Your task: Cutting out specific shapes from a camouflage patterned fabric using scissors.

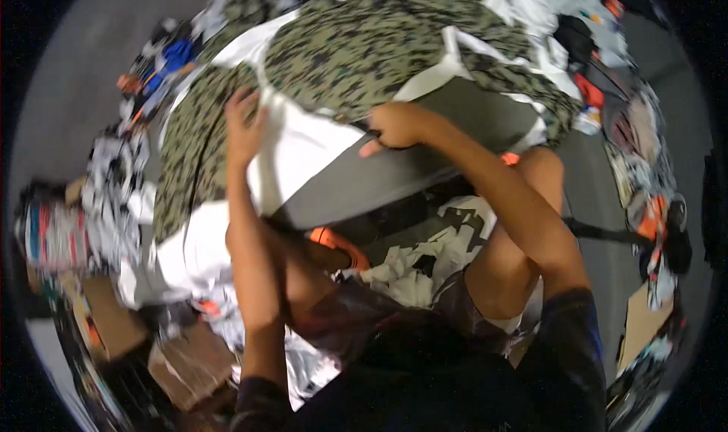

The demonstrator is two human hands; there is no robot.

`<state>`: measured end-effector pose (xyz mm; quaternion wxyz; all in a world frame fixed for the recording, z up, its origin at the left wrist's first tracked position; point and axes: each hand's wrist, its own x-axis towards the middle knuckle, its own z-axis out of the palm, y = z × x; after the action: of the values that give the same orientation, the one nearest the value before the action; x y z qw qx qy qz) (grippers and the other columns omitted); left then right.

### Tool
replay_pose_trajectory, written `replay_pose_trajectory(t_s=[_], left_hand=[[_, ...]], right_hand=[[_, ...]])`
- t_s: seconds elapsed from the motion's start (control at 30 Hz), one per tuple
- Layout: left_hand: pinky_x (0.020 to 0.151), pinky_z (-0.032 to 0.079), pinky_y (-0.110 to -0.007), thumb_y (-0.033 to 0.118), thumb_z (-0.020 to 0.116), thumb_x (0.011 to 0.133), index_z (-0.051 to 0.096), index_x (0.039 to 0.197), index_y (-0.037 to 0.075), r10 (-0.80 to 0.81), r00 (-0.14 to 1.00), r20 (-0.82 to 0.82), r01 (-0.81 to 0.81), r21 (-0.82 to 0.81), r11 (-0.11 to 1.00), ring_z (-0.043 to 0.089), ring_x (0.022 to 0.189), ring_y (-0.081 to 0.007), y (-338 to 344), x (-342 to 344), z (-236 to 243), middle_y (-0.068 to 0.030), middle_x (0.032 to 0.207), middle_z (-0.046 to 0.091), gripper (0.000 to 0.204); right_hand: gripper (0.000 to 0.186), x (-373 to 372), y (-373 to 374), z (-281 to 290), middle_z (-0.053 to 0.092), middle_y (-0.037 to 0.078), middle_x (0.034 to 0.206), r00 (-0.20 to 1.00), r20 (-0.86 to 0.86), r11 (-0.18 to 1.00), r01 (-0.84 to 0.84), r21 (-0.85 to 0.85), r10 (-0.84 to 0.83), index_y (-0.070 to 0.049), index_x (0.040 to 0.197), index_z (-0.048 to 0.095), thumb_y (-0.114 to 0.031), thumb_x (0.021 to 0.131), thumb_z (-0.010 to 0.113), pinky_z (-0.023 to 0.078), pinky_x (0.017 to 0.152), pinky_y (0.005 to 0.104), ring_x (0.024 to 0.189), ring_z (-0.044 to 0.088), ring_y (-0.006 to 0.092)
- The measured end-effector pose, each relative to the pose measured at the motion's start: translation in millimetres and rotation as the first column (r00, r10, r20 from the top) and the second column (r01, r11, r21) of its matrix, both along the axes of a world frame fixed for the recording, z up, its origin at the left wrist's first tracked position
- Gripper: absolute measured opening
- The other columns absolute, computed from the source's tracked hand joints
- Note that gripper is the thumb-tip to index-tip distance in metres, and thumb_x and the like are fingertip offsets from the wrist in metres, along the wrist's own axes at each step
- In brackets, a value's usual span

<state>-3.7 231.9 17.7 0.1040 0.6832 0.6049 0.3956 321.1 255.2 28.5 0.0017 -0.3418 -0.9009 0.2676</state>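
A large camouflage fabric [356, 49] with white edging lies spread over a low grey board [364, 178]. On its left part rests my left hand [244, 125], fingers spread, beside a white strip of the cloth [299, 140]. My right hand [394, 126] is closed at the near edge of the fabric, over the grey board. A small dark thing shows at its fingers, too blurred to name. Beyond the right hand, a white-edged gap in the cloth bares more of the board.
White fabric scraps [425, 269] lie between my legs, near an orange shoe [337, 246]. Heaped clothes and cloth [110, 186] line the left, with cardboard boxes [189, 364] at the lower left. More piled cloth [641, 140] runs down the right side, above a cardboard sheet [644, 322].
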Motion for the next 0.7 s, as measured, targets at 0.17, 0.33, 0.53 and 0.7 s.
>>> replay_pose_trajectory(t_s=[0.17, 0.33, 0.53, 0.7], left_hand=[[0.098, 0.039, -0.041, 0.013, 0.063, 0.078, 0.064, 0.111, 0.008, -0.172, 0.984, -0.041, 0.169, -0.068, 0.983, 0.047, 0.115, -0.0339, -39.0, 70.3, -11.6, -0.0156, 0.129, 0.046, 0.033], [0.102, 0.035, -0.040, 0.011, 0.064, 0.079, 0.054, 0.123, 0.012, -0.297, 0.945, -0.137, 0.260, -0.237, 0.936, 0.043, 0.119, -0.0310, -98.1, 76.2, 2.5, -0.0115, 0.134, 0.042, 0.045], [0.101, 0.036, -0.038, 0.005, 0.066, 0.081, 0.051, 0.123, 0.011, -0.253, 0.949, -0.188, 0.199, -0.267, 0.943, 0.044, 0.117, -0.0281, -135.8, 54.4, -8.0, -0.0098, 0.128, 0.041, 0.046], [0.090, 0.039, -0.036, 0.002, 0.065, 0.076, 0.056, 0.107, 0.007, -0.145, 0.963, -0.227, 0.098, -0.206, 0.974, 0.048, 0.102, -0.0276, -150.3, 38.4, -14.0, -0.0091, 0.111, 0.049, 0.032]], right_hand=[[0.057, 56.4, 5.7, -11.7, 0.054, 0.011, 0.058, 0.997, -0.035, 0.954, -0.059, 0.294, 0.072, 0.004, 0.071, 0.057, -0.052, 0.073, 0.069, 0.040, 0.055, 0.0379, 0.051, 0.046, 0.0281], [0.049, 102.1, -13.2, 30.8, 0.059, 0.014, 0.065, 0.958, -0.182, 0.924, 0.266, 0.276, -0.221, 0.001, 0.076, 0.059, -0.047, 0.074, 0.069, 0.042, 0.057, 0.0412, 0.056, 0.052, 0.0341], [0.045, 121.0, 11.5, 9.7, 0.060, 0.015, 0.066, 0.886, -0.173, 0.816, 0.464, 0.344, -0.431, 0.000, 0.078, 0.061, -0.044, 0.076, 0.068, 0.043, 0.059, 0.0441, 0.058, 0.054, 0.0347], [0.040, 102.0, 41.1, -39.7, 0.061, 0.017, 0.067, 0.848, -0.275, 0.732, 0.529, 0.429, -0.452, 0.000, 0.078, 0.061, -0.039, 0.078, 0.067, 0.043, 0.059, 0.0461, 0.061, 0.056, 0.0373]])
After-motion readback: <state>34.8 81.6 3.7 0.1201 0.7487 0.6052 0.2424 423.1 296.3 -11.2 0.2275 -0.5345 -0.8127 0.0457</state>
